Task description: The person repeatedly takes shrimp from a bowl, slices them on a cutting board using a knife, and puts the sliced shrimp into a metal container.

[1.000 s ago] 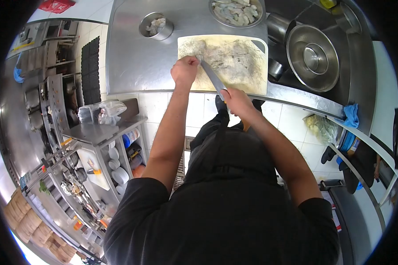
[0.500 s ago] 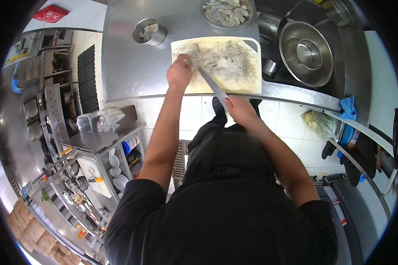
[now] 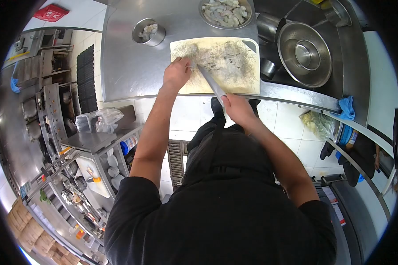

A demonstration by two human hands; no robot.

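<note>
My right hand point(image 3: 239, 109) is wrapped around the handle of a kitchen knife point(image 3: 212, 83). The blade points away and left, its tip over the cutting board point(image 3: 234, 84) beside my left fingers. My left hand point(image 3: 177, 73) is at the board's left side, fingers pinched on a small pale shrimp, mostly hidden by the fingertips. Beyond the board, a steel bowl point(image 3: 251, 20) contains many peeled shrimp point(image 3: 225, 13). A smaller steel pot point(image 3: 157, 40) to the left holds several shrimp pieces point(image 3: 148, 32).
The steel counter point(image 3: 124, 66) extends left of the board. On the right, the sink area holds a large steel bowl point(image 3: 287, 53) and a deep pot point(image 3: 269, 27). A blue cloth point(image 3: 347, 108) hangs at the counter's right corner. Behind on the left is a steel shelf unit point(image 3: 90, 141).
My left hand has shifted slightly down and left on the board. The knife stays in my right hand, nearly in the same position.
</note>
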